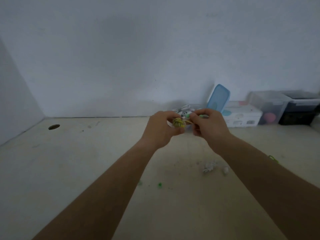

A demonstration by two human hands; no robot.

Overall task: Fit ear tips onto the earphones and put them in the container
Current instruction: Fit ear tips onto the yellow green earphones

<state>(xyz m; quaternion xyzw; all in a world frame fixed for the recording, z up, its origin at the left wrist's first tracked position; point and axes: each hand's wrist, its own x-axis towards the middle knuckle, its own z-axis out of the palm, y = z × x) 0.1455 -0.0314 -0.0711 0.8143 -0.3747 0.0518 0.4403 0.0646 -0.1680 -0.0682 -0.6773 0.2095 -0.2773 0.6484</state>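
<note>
Both hands are raised over the far middle of the table. My left hand [161, 129] grips a coiled bundle of yellow-green earphone cable [178, 122]. My right hand [210, 126] pinches the loose end of that cable, close beside the bundle. Behind the hands, a clear container [186, 108] holding white earphones stands by the wall, partly hidden. Several white ear tips [209, 166] and one more [225, 170] lie on the table under my right forearm, and small green ear tips [159, 184] lie nearer to me.
A blue lid [219, 97] leans on the wall behind the container. To its right stand a white box [242, 116], a clear bin [270, 106] and a dark bin [301, 108]. A green cable [273, 158] lies at the right. A round hole [54, 126] is in the table at the left.
</note>
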